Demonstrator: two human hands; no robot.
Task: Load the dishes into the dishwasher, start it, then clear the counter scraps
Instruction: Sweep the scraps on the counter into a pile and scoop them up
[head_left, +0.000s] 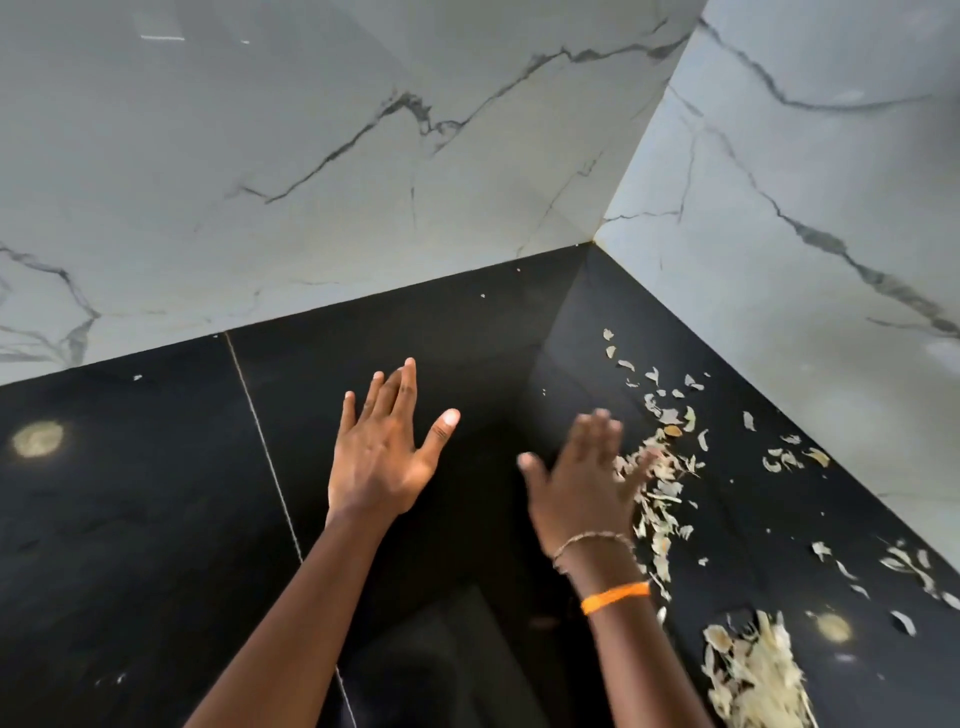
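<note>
A heap of pale peel scraps (756, 675) lies near right on the black counter (156, 519); more trail toward the far corner. The right hand (582, 483), blurred, fingers straight, meets them. The left hand (382, 452) is spread flat, holding nothing.

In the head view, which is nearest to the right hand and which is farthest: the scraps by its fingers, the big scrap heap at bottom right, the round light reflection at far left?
From the right hand:
1. Scraps by its fingers, just to its right.
2. Big scrap heap, lower right, near the wrist side.
3. Round light reflection, far left on the black counter.
</note>
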